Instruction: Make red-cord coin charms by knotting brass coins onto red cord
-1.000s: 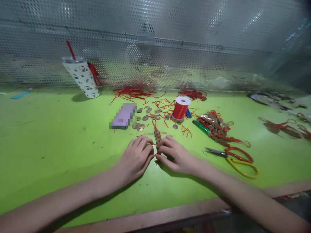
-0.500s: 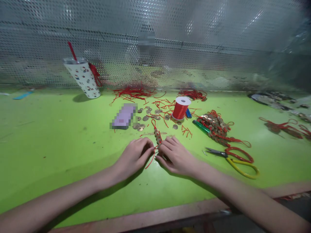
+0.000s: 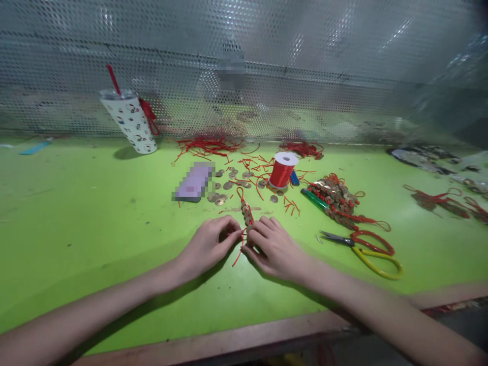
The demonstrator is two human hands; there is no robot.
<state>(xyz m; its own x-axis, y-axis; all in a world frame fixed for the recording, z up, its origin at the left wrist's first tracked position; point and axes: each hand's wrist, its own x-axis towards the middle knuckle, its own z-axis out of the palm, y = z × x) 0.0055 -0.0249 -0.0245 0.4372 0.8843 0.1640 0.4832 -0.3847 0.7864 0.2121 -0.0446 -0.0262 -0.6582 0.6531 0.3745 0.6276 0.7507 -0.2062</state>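
Note:
A short strand of brass coins [image 3: 246, 211] knotted onto red cord lies on the green table [image 3: 95, 213], its loop pointing away from me. My left hand [image 3: 209, 245] pinches a red cord end [image 3: 238, 254] at the strand's near end. My right hand [image 3: 271, 247] has its fingers closed on the strand's near coins and cord, touching the left fingertips. Loose brass coins [image 3: 229, 185] lie just beyond the strand.
A red thread spool [image 3: 282, 169], a green lighter [image 3: 313, 199], a heap of finished coin strands [image 3: 335, 198] and scissors [image 3: 362, 246] lie to the right. A phone [image 3: 193, 182] and a patterned cup with a straw [image 3: 131, 122] stand left. A perforated metal screen [image 3: 267, 66] backs the table.
My fingers worked the cord: a loose red end came out from between my hands and hangs toward me. Both hands stayed in place at the strand's near end.

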